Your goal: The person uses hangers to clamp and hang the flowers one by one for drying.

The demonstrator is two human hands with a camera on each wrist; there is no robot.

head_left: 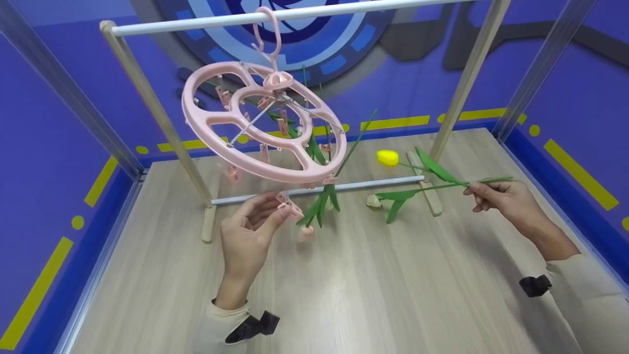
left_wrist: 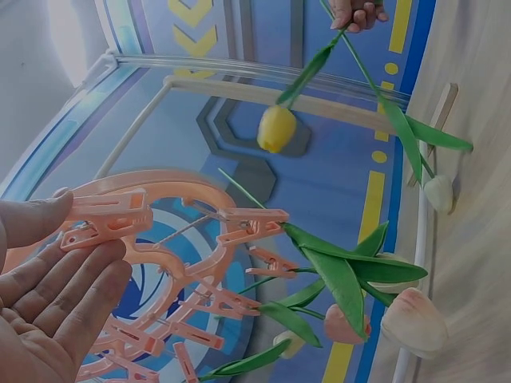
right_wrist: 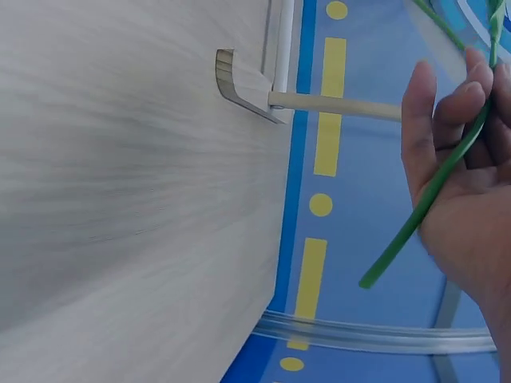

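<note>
My left hand [head_left: 248,241] pinches a pink clothespin [head_left: 290,205] between thumb and fingers, just below the near side of a round pink drying hanger [head_left: 275,172]. In the left wrist view the thumb lies on top of this clothespin [left_wrist: 112,215], the other fingers stretched out beneath it. Off to the right, my right hand [head_left: 513,201] grips the stems of a yellow tulip [head_left: 387,158] and a white tulip [head_left: 373,200], blooms pointing left. A cut stem end [right_wrist: 391,263] sticks out past the palm in the right wrist view.
Several tulips, among them a pale pink one [left_wrist: 415,323], hang bloom-down from other clothespins [left_wrist: 251,226]. The hanger hooks over a white rod [head_left: 344,11] between wooden posts [head_left: 157,108]. A lower bar [head_left: 383,184] crosses near the tabletop [head_left: 373,285]. Blue printed walls enclose the table.
</note>
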